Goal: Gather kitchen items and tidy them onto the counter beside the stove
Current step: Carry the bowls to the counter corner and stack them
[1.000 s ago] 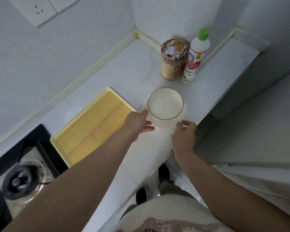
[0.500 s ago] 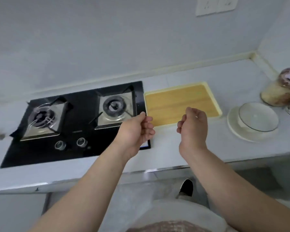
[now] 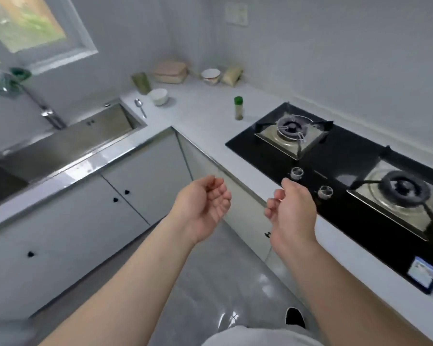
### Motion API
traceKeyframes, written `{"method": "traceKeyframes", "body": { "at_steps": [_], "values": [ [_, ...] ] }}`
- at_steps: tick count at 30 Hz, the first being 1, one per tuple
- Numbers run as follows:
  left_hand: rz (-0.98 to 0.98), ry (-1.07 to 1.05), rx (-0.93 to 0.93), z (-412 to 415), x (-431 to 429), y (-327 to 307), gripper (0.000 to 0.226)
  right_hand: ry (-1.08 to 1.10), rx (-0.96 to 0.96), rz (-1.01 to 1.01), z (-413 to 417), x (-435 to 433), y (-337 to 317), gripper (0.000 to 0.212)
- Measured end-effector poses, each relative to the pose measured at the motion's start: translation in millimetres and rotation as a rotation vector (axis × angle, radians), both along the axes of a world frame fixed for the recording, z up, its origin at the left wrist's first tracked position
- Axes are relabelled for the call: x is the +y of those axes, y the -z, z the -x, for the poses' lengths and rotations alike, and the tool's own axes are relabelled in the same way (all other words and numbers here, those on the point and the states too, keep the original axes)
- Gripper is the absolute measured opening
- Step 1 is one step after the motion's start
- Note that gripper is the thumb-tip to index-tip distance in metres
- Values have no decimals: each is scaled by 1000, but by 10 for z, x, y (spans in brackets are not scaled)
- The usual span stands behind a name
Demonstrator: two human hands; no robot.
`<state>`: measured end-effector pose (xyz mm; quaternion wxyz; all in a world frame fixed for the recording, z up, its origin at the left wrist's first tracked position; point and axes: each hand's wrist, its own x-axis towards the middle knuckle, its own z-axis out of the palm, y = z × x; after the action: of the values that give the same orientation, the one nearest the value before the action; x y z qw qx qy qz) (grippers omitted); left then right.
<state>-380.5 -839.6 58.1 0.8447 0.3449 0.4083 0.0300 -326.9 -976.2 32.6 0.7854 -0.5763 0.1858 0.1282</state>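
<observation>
Hands empty, apart, loosely curled: left hand (image 3: 205,203), right hand (image 3: 290,211). Risk: slim green-capped bottle (image 3: 238,108) beyond them on tabletop (image 3: 205,116) may topple if knocked

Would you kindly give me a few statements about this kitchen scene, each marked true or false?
1. The left hand and right hand hold nothing. True.
2. The green-capped bottle lies on its side. False: it stands upright on the counter.
3. A spoon lies beside the white bowl. True.
4. A pot sits on the stove. False: nothing stands on it.
</observation>
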Motion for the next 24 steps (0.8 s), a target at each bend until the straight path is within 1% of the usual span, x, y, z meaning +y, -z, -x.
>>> {"method": "traceKeyframes", "body": {
  "at_steps": [5, 8, 12, 16, 20, 24],
  "values": [
    [50, -288, -28, 528, 895, 26, 27, -258, -16, 21, 195, 1056, -5, 10],
    [66, -426, -3, 828, 1334, 91, 26, -394, 8, 17, 311, 1692, 70, 8],
    [62, -609, 37, 1123, 2004, 175, 24, -578, 47, 2, 434, 2568, 184, 15],
    [42, -746, 66, 1199, 2746, 256, 25, -724, 75, -11, 445, 3463, 273, 14],
    [49, -822, 113, 1153, 3444, 262, 26, -848, 110, 7, 368, 4231, 243, 11],
    [35, -929, 117, 1188, 4072, 215, 26, -966, 123, 46, 374, 4938, 198, 11]
  ]
}}
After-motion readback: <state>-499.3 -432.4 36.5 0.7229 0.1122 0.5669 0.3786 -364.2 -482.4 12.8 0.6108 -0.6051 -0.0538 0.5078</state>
